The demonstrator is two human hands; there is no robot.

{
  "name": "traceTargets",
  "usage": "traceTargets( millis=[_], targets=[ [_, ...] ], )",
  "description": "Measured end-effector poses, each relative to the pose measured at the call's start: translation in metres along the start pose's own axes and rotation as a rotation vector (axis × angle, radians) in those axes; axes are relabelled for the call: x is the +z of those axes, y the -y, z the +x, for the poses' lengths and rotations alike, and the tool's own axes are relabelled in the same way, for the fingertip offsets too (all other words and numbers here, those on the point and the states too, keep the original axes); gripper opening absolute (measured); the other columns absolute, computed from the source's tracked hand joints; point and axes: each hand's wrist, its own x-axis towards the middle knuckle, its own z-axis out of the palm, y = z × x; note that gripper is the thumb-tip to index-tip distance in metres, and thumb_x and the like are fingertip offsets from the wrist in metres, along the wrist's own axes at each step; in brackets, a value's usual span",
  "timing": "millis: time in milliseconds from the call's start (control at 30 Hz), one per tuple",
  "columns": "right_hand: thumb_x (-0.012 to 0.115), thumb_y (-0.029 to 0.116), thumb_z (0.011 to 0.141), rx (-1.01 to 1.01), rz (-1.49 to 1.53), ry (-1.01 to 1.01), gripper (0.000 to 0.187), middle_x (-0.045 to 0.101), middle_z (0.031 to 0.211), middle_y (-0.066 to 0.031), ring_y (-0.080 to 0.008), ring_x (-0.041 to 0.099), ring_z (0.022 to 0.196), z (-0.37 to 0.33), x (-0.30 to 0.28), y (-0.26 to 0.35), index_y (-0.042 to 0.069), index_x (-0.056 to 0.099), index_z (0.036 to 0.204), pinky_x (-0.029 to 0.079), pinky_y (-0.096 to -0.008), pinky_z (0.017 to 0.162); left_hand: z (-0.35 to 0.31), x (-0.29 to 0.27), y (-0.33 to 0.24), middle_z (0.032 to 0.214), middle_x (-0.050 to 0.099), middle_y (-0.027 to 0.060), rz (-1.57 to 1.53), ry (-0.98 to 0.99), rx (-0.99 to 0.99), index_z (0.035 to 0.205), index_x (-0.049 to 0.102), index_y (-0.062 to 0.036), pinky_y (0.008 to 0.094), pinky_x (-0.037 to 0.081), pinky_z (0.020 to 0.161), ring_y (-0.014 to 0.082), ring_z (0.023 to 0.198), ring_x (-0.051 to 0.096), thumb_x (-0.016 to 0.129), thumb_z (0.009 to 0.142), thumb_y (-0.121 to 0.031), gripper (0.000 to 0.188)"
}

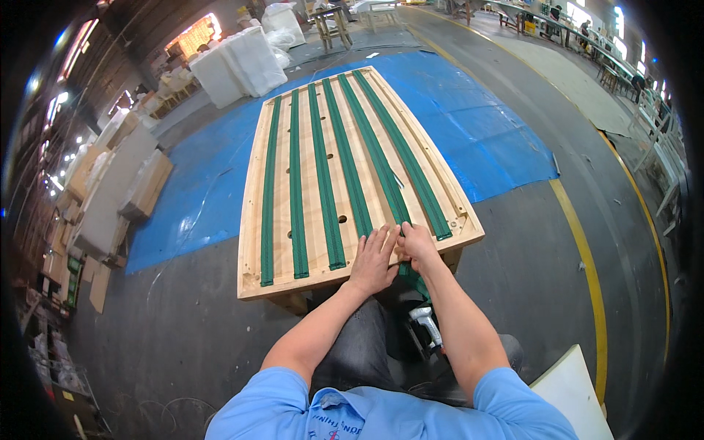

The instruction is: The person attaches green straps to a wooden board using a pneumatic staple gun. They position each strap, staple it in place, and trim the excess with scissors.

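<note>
A wooden frame (253,220) lies flat in front of me, with several green webbing straps (331,198) running along its length. At its near edge my left hand (374,262) rests, fingers outstretched over the wood and the strap ends. Just beside it, my right hand (419,246) is closed at the near end of one green webbing strap (392,194); its fingertips are partly hidden. A loose length of green webbing (415,281) hangs below the edge under that hand. By my lap is a silver hand tool (425,326) that looks like a staple gun.
Blue sheeting (488,139) covers the floor around the frame's far part. White wrapped blocks (238,66) stand at the far left, with stacked boards and boxes (121,191) on the left. A pale panel (576,392) is at my lower right. Yellow floor lines (587,279) run along the right.
</note>
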Motion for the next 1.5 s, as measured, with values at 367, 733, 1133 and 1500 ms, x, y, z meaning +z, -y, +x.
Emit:
traceTargets(
  millis=[367, 733, 1133, 1500],
  targets=[
    [0.046, 0.030, 0.109, -0.043, -0.060, -0.086, 0.037, 0.051, 0.064, 0.0009, -0.0089, 0.041, 0.050, -0.048, -0.008, -0.057, 0.003, 0.062, 0.088, 0.032, -0.0283, 0.045, 0.000, 0.016, 0.011, 0.146, 0.049, 0.0159, 0.000, 0.020, -0.019, 0.163, 0.014, -0.0128, 0.0605, 0.029, 0.117, 0.0373, 0.139, 0.043, 0.071, 0.085, -0.031, 0.098],
    [0.048, 0.031, 0.109, -0.147, -0.019, -0.121, 0.037, 0.048, 0.063, 0.0030, -0.0075, 0.039, 0.053, -0.046, -0.028, -0.098, 0.007, 0.060, 0.084, 0.031, -0.0257, 0.047, 0.007, 0.018, -0.002, 0.131, 0.056, 0.0130, 0.145, -0.008, 0.114, 0.156, 0.037, -0.0155, 0.0624, 0.031, 0.114, 0.0341, 0.130, 0.050, 0.069, 0.083, -0.029, 0.081],
    [0.049, 0.033, 0.109, -0.136, 0.034, -0.066, 0.036, 0.046, 0.062, 0.0048, -0.0057, 0.037, 0.051, -0.067, -0.044, -0.110, 0.009, 0.057, 0.083, 0.030, -0.0240, 0.047, 0.005, 0.019, -0.006, 0.140, 0.048, 0.0157, 0.172, -0.051, 0.077, 0.151, 0.046, -0.0264, 0.0625, 0.033, 0.113, 0.0330, 0.132, 0.048, 0.071, 0.082, -0.030, 0.074],
    [0.048, 0.031, 0.109, -0.074, 0.073, -0.053, 0.035, 0.044, 0.062, 0.0058, -0.0043, 0.036, 0.052, -0.095, -0.048, -0.115, 0.009, 0.056, 0.083, 0.028, -0.0240, 0.046, 0.003, 0.021, -0.002, 0.158, 0.042, -0.0038, 0.232, -0.034, 0.096, 0.151, 0.046, -0.0268, 0.0629, 0.034, 0.113, 0.0336, 0.132, 0.048, 0.070, 0.084, -0.029, 0.072]
  ],
)
